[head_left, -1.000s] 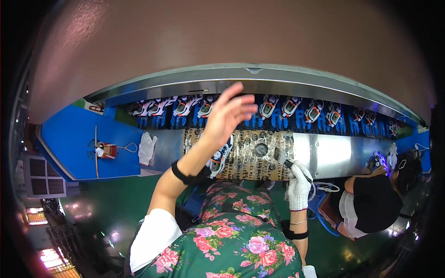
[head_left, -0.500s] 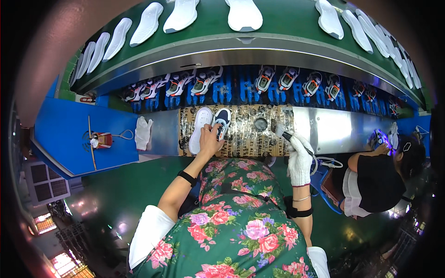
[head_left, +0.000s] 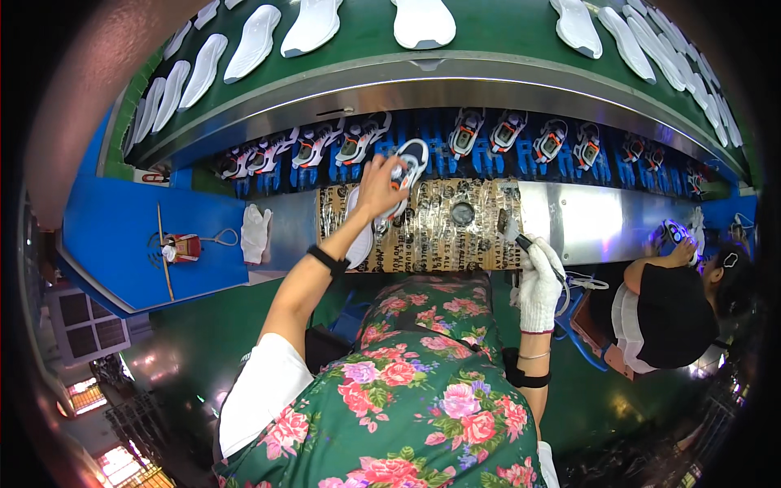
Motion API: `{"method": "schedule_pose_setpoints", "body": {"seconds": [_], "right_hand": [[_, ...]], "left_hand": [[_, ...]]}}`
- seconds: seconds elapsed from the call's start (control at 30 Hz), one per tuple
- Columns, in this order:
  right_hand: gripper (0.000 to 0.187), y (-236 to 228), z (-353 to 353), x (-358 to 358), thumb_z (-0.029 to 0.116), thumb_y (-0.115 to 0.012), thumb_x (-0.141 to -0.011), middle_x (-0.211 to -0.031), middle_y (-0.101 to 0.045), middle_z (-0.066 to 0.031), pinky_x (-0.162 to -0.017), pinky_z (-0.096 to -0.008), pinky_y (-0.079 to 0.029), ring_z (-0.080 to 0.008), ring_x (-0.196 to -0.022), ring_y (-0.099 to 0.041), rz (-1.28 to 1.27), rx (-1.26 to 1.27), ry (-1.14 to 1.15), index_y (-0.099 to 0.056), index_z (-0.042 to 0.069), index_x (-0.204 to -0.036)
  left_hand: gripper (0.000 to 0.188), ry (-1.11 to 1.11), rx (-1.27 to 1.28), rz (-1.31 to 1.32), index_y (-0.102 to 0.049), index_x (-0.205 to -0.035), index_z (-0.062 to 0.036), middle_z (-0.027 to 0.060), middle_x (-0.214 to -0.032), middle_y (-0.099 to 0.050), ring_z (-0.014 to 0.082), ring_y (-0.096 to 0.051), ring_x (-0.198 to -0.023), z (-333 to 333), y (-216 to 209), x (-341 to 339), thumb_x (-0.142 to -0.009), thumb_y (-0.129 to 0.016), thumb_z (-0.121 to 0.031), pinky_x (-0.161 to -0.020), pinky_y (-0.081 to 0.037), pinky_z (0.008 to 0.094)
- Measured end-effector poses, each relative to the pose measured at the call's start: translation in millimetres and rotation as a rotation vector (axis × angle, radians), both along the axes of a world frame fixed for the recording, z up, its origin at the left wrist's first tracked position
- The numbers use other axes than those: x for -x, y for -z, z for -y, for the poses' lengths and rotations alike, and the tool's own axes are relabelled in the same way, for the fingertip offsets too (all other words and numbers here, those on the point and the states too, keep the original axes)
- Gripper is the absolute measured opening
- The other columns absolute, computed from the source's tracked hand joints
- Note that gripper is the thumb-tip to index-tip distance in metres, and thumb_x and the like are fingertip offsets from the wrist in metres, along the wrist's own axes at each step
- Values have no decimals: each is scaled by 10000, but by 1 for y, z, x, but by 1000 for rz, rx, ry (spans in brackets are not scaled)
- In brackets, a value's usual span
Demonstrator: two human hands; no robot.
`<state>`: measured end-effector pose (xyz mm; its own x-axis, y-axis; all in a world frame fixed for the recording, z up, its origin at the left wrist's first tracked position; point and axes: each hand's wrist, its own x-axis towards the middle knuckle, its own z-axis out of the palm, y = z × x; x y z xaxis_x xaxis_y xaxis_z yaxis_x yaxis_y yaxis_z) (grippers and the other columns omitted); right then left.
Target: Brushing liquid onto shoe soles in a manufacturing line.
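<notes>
My bare left hand point(head_left: 381, 187) grips a dark-toed shoe upper point(head_left: 415, 159) with white and orange parts. It is raised over the far edge of the covered bench, close to the rack. Under my left wrist a white shoe sole point(head_left: 360, 244) lies on the bench, partly covered by my arm. My right hand point(head_left: 540, 283), in a white knitted glove, is closed round the black handle of a brush point(head_left: 512, 228). The bristles are over the bench's right part. A small round pot point(head_left: 462, 214) is set in the bench between my hands.
Beyond the bench point(head_left: 431, 254), blue rack holders point(head_left: 439, 154) carry several shoe uppers point(head_left: 466, 132). Above them, a green conveyor point(head_left: 496, 32) bears several white soles point(head_left: 425, 23). A white glove point(head_left: 256, 232) lies at the left. To the right sits a co-worker point(head_left: 671, 305) handling a shoe.
My left hand has lifted the shoe upper off the bench and carried it away from me towards the rack. My gloved hand has shifted slightly right with the brush.
</notes>
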<state>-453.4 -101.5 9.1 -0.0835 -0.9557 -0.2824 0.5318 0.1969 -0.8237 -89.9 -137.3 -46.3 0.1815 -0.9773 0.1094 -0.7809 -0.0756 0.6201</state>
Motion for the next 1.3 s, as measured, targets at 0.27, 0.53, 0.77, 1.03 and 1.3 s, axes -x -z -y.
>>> {"method": "schedule_pose_setpoints", "body": {"seconds": [0.27, 0.53, 0.77, 1.03, 1.3], "right_hand": [[236, 2, -15, 17, -62, -647, -865, -1099, -693, -183, -702, -234, -550, -241, -925, -690, -82, 10, 107, -660, -77, -1101], [225, -15, -19, 16, -66, -645, -867, -1085, -699, -183, -723, -240, -544, -193, -860, -681, -73, 20, 181, -665, -77, -1090], [216, -20, -10, 4, -49, -677, -845, -1052, -717, -162, -708, -237, -549, -190, -864, -698, -20, 62, 143, -684, -72, -1060], [197, -19, 10, -21, -39, -697, -838, -1038, -725, -148, -690, -218, -529, -152, -844, -682, 93, 25, 16, -704, -52, -1034], [199, -12, 20, -40, -21, -707, -839, -1039, -730, -137, -673, -219, -533, -145, -818, -682, 144, 46, -121, -713, -27, -1038]], "left_hand": [[546, 159, 85, 242, -610, -1194, -174, 178, -1246, -573, 425, -509, -1185, 136, 48, -27, -674, -769, -221, -1036, -403, 490], [417, 119, 190, 363, -577, -1289, -201, 154, -1254, -605, 392, -545, -1167, 168, 110, -39, -875, -601, -158, -1022, -405, 497], [612, 119, 280, 129, -543, -1358, -199, 214, -1151, -621, 406, -573, -1112, 150, 101, -52, -772, -699, -116, -988, -447, 478], [231, -9, 154, -766, -688, -1092, 33, 102, -1016, -713, 152, -673, -922, 70, -48, -48, -899, -678, -94, -847, -513, 268], [157, 189, 574, -456, -708, -1062, -6, 61, -972, -706, 110, -642, -844, 31, -196, 0, -926, -644, -53, -753, -489, 236]]}}
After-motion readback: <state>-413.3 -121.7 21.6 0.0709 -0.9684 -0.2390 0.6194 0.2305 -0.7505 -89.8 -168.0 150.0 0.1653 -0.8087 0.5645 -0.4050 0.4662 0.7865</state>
